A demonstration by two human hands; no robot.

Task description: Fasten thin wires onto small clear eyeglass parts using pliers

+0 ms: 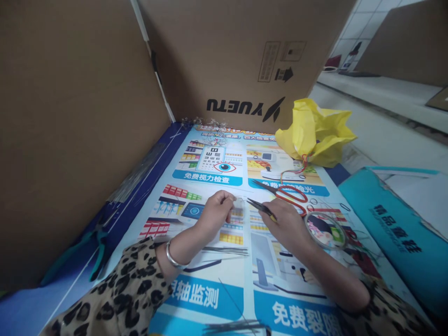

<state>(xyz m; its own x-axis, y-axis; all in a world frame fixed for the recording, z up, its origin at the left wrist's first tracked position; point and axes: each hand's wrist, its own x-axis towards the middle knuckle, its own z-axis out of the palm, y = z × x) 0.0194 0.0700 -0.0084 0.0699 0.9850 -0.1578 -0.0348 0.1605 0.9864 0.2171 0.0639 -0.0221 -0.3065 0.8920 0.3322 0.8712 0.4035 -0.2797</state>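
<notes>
Black pliers [261, 206] within right fingers [278, 208]

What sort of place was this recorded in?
Probably a makeshift handcraft workspace: orange-handled, dark-bladed metal scissors and small bundles of thin, straight, grey wire-like strands lie in front of a tall brown cardboard panel.

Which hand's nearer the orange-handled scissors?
Right. The right hand, gripping pliers, is just below the scissors in the picture; the left hand is farther off, to their lower left.
</notes>
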